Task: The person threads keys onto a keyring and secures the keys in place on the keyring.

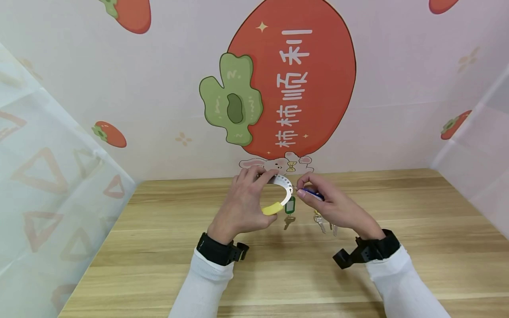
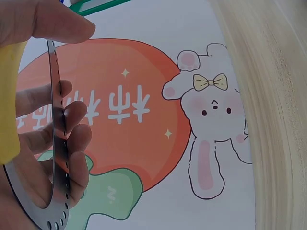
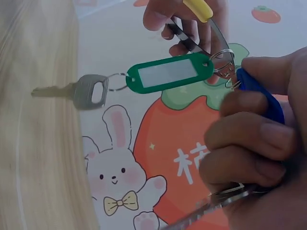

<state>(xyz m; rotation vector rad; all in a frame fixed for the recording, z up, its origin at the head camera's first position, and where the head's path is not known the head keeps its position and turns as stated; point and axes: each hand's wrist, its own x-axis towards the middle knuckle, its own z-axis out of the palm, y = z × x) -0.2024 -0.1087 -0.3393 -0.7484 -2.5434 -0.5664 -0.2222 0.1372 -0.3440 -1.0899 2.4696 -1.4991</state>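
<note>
My left hand (image 1: 243,204) holds up a large curved metal key ring (image 1: 284,182) with a row of small holes and a yellow grip (image 1: 272,209). From its edge, on a small split ring, hangs a green key tag (image 1: 290,205) with one key (image 3: 91,91) below it. Close by on the right, my right hand (image 1: 339,205) pinches a blue key tag (image 3: 261,98) between thumb and finger. The blue tag's small wire ring (image 3: 233,84) is at the metal edge; whether it is hooked through a hole I cannot tell. More keys (image 1: 320,222) dangle under my right hand.
Below the hands lies a wooden tabletop (image 1: 278,274). Behind it rises a pale backdrop (image 1: 397,110) printed with a large persimmon and a rabbit. White sheeting (image 1: 51,176) hangs along the left side, with another panel (image 1: 477,163) on the right.
</note>
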